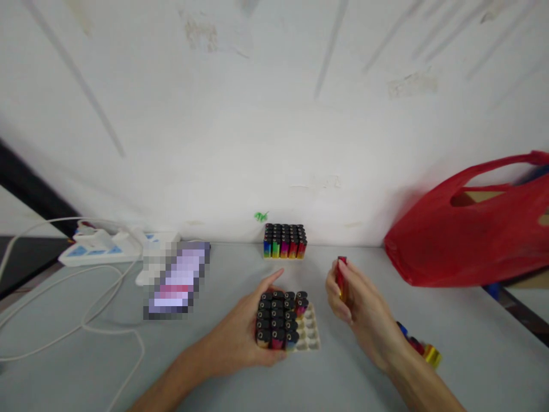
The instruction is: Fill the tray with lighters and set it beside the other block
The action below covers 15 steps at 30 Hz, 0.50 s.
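My left hand is wrapped round the left side of a pale lighter tray, thumb at its far edge. Black-topped lighters stand upright in the left part of this tray, while several round pockets on its right side show bare. To the right of the tray, my right hand grips a single red and yellow lighter between thumb and fingers, held upright and apart from the tray. Partly behind my right forearm lie a few loose lighters, blue, red and gold.
A full block of lighters stands against the white wall. At left are a power strip, white cables and a phone with a blurred screen. A red bag sits at the right.
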{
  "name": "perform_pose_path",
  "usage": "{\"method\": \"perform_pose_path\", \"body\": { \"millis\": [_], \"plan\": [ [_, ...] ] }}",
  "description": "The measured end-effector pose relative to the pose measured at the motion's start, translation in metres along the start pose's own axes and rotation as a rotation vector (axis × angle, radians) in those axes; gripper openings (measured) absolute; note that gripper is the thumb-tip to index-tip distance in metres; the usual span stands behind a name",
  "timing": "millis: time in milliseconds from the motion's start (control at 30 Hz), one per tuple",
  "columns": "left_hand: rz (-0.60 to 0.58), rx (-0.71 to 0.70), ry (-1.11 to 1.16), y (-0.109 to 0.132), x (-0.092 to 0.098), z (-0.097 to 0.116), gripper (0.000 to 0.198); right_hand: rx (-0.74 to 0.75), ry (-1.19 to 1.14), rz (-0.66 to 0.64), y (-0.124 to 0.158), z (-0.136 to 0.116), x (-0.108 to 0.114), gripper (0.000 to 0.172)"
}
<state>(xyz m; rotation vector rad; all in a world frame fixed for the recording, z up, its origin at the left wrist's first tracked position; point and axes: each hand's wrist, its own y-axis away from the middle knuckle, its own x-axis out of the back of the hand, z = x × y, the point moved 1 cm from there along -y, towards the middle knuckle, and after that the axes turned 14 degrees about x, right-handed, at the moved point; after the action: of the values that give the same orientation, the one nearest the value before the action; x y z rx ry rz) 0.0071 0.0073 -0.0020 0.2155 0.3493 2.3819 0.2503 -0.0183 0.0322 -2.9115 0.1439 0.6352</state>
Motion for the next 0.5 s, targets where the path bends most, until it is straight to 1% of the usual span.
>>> {"method": "perform_pose_path", "body": {
  "millis": [33, 100, 233, 500],
  "plan": [
    [-0.001, 0.001, 0.003, 0.0, 0.0, 0.0004, 0.124, 0.034, 0.016, 0.046, -0.0007, 0.0, 0.0012, 0.04],
    [0.003, -0.007, -0.007, -0.0004, 0.0003, 0.0011, 0.124, 0.039, 0.016, 0.089, -0.0022, 0.0004, 0.0039, 0.04],
    [0.011, -0.021, -0.036, -0.0008, 0.0013, 0.0017, 0.125, -0.041, -0.072, 0.068, -0.0056, 0.0024, 0.0064, 0.043],
    [-0.002, -0.013, 0.0, -0.0009, 0.001, -0.0007, 0.124, -0.047, -0.235, 0.061, -0.0051, 0.006, 0.0037, 0.046]
  ]
}}
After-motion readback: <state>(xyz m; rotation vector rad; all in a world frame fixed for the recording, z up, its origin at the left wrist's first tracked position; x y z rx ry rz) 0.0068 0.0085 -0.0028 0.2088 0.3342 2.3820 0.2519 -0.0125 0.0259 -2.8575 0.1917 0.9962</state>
